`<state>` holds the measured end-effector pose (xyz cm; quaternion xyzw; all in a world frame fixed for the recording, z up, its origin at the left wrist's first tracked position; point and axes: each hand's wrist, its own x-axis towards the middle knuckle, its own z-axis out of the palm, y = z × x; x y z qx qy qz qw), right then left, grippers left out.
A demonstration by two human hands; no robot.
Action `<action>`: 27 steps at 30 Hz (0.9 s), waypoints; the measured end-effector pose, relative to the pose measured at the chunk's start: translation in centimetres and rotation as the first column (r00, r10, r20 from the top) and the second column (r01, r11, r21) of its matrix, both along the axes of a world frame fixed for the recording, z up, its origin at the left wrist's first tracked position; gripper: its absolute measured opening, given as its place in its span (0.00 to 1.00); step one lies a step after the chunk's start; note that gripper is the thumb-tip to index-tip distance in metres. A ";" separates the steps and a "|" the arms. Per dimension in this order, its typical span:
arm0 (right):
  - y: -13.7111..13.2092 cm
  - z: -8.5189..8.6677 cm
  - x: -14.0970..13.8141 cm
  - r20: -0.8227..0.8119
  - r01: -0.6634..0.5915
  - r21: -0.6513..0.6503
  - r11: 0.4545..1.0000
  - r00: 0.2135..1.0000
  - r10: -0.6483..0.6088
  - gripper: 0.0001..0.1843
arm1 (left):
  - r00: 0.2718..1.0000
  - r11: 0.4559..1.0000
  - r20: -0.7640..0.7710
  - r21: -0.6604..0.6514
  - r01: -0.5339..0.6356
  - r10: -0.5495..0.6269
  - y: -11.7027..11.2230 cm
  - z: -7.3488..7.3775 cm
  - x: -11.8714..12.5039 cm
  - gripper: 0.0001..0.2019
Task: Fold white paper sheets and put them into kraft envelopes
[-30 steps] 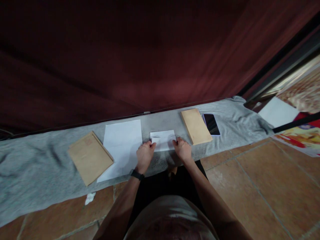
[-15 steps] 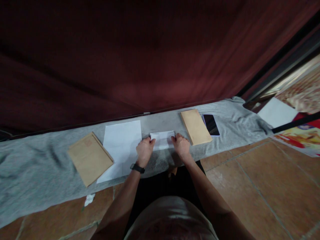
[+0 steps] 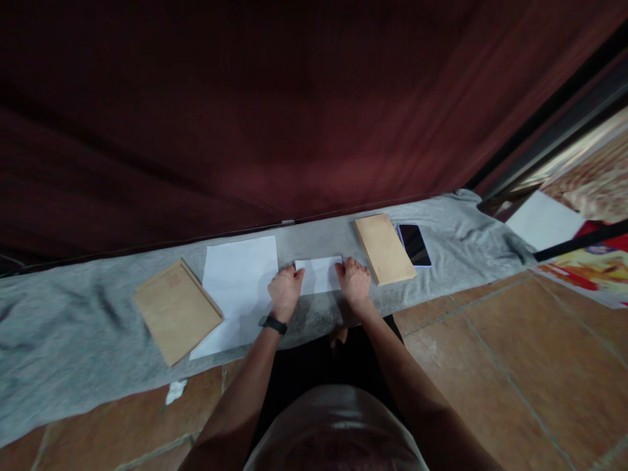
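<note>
Dark red cloth [image 3: 314, 131] is hung beyond the folded paper [image 3: 320, 275], which is laid flat on a grey blanket [image 3: 73, 327]. At the folded paper's left end, a short edge is held by the left hand [image 3: 286, 289], with the thumb rested on top and the fingers curled nearly closed. At its right end, the opposite edge is held likewise by the right hand [image 3: 355, 282]; how much is gripped underneath by the 2 hands cannot be told. Left of the folded paper, a large white sheet [image 3: 240, 281] is partly covered by a brown stack of envelopes [image 3: 179, 314]. Right of the folded paper, a 2nd brown stack [image 3: 385, 248] is placed, and farther right of it a phone [image 3: 415, 245] is set, screen up. Nearer than the folded paper, a black watch [image 3: 275, 324] is worn on the left wrist, and tiled floor [image 3: 490, 373] is seen past the blanket's near edge.
</note>
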<state>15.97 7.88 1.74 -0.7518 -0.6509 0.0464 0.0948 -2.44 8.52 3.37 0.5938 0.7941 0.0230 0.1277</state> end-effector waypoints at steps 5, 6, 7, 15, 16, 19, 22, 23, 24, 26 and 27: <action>0.1 -0.2 0.1 -0.030 0.002 -0.005 1.000 1.000 -0.002 0.18 | 1.000 1.000 -0.003 -0.015 -0.008 0.008 0.1 0.2 0.1 0.20; 0.1 -0.2 0.2 -0.046 0.003 -0.001 1.000 0.999 -0.003 0.18 | 1.000 1.000 -0.003 -0.016 -0.010 0.010 0.1 0.2 0.1 0.20; 0.0 -0.2 0.2 -0.067 -0.003 0.011 1.000 0.998 0.004 0.17 | 1.000 1.000 -0.003 -0.019 -0.010 0.010 0.1 0.2 0.1 0.20; -2.5 -0.9 -0.3 -0.185 -0.379 0.244 0.893 0.885 0.426 0.21 | 0.999 1.000 -0.040 0.005 0.004 -0.004 -0.1 -0.1 0.2 0.22; -2.8 -1.2 -0.5 -0.179 -0.429 0.241 0.871 0.862 0.474 0.22 | 0.999 1.000 -0.045 0.007 0.011 -0.011 -0.2 -0.2 0.2 0.22; -3.3 -2.1 -0.9 -0.131 -0.484 0.201 0.852 0.848 0.513 0.27 | 0.998 1.000 -0.052 0.009 0.024 -0.023 -0.1 -0.2 0.2 0.22; -3.4 -2.7 -1.2 -0.083 -0.459 0.183 0.870 0.874 0.478 0.29 | 0.998 1.000 -0.055 0.008 0.025 -0.024 -0.2 -0.1 0.2 0.21; -3.4 -2.8 -1.2 -0.072 -0.450 0.183 0.874 0.881 0.468 0.29 | 0.998 1.000 -0.058 0.009 0.027 -0.026 -0.3 0.0 0.1 0.21; -3.4 -2.9 -1.3 -0.065 -0.443 0.184 0.877 0.885 0.461 0.30 | 0.998 0.999 -0.061 0.021 0.033 -0.032 -0.5 0.2 0.1 0.20; -3.3 -2.9 -1.4 -0.056 -0.436 0.180 0.882 0.891 0.451 0.30 | 0.996 0.993 -0.074 0.105 0.056 -0.049 -1.1 0.3 0.3 0.18; -3.3 -3.0 -1.5 -0.053 -0.433 0.176 0.884 0.892 0.448 0.30 | 0.995 0.981 -0.078 0.174 0.081 -0.068 -1.5 0.4 0.6 0.18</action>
